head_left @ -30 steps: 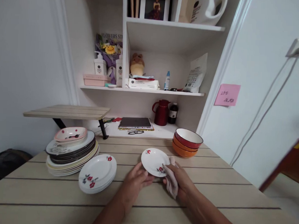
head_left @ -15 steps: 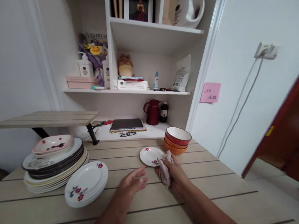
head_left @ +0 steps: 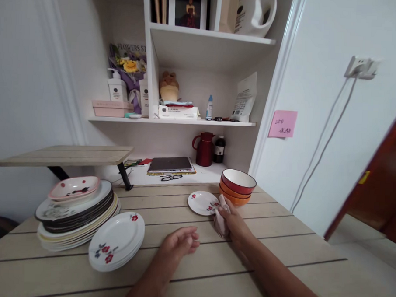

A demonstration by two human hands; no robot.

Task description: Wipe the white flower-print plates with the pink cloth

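A crumpled pale pink cloth is gripped in my right hand, at the near right edge of a small white plate with red flowers. Part of that plate's rim is hidden behind the cloth and fingers. My left hand hovers above the table in front of the plate, empty, its fingers loosely bent and apart from the thumb. To its left lies a short stack of matching flowered plates. Just beyond my right hand stand nested bowls, a red one on top of orange ones.
A tall stack of mixed plates with a pink-rimmed dish on top stands at the left, beside a small raised shelf. Behind the wooden table are glasses, a laptop and a red jug.
My right hand with the cloth has shifted slightly up and right in view. My left hand has closed its fingers a little. The whole view has turned slightly left.
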